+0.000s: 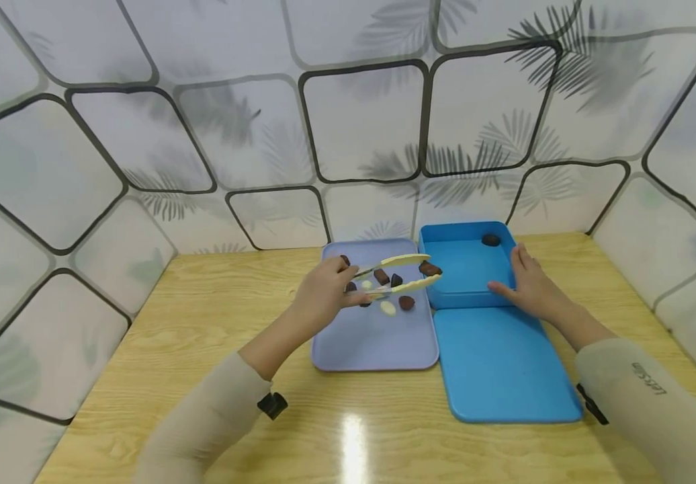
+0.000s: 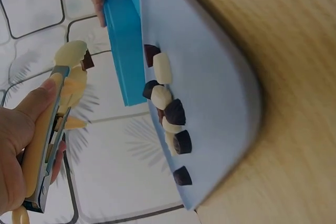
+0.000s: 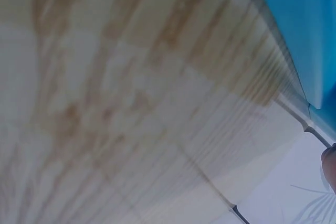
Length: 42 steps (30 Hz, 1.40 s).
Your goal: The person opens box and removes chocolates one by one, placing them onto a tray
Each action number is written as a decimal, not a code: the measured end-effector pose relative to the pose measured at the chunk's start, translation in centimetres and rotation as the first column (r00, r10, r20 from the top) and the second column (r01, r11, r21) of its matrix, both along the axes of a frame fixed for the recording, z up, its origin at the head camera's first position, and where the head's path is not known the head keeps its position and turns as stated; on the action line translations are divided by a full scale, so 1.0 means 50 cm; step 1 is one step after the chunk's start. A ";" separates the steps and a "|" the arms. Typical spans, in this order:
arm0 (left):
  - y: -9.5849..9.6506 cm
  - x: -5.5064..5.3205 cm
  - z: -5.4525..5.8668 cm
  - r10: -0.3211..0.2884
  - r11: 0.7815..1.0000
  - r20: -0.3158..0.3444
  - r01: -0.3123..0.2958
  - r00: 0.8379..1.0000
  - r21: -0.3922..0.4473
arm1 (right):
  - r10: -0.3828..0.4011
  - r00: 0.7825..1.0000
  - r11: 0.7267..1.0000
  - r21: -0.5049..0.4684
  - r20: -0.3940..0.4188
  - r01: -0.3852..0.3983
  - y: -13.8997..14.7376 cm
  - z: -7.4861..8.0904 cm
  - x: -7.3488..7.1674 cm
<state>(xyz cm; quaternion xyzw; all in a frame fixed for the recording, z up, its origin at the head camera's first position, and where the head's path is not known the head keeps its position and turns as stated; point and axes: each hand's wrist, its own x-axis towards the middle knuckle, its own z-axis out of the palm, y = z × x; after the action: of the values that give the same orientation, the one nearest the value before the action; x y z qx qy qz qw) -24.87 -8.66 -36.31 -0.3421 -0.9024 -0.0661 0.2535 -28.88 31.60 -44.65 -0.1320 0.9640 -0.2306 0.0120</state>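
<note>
My left hand (image 1: pixel 324 289) grips a pair of tongs (image 1: pixel 405 260) with pale yellow tips. Between those tips is a brown chocolate piece (image 1: pixel 429 269), raised near the left wall of a blue box (image 1: pixel 463 299). Against the box's right side rests my right hand (image 1: pixel 532 286), its fingers straight and its thumb at the front right corner. One dark chocolate (image 1: pixel 490 240) lies inside the box at the back. On the lilac tray (image 1: pixel 378 346) sit several dark and white chocolates, such as a round brown one (image 1: pixel 406 303); the tongs partly cover them.
A flat blue lid (image 1: pixel 505 370) lies in front of the box, right of the tray. All stand on a wooden table (image 1: pixel 215 316), with a patterned wall covering (image 1: pixel 360 121) behind and on both sides.
</note>
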 end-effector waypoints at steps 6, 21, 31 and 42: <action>-0.046 0.032 -0.020 0.016 1.000 0.002 -0.016 1.000 0.017 | 0.000 1.000 1.000 0.004 -0.005 0.000 -0.002 0.007 0.000; -0.141 0.102 -0.071 0.047 0.997 0.016 -0.048 0.999 0.059 | -0.001 1.000 1.000 -0.024 -0.012 0.001 0.000 0.002 0.000; -0.168 0.095 -0.086 0.079 0.994 -0.065 -0.083 0.995 -0.065 | 0.000 1.000 1.000 0.010 0.015 0.000 -0.001 0.008 -0.001; -0.166 0.098 -0.082 0.095 0.995 -0.003 -0.096 0.995 -0.029 | -0.003 1.000 1.000 0.003 0.005 0.003 -0.001 0.005 -0.002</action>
<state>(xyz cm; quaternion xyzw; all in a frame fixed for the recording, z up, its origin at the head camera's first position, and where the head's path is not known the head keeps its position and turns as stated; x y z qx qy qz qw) -19.96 -16.94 -40.41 -0.3023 -0.9184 -0.0405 0.2519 -28.96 31.57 -44.42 -0.1302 0.9645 -0.2293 0.0142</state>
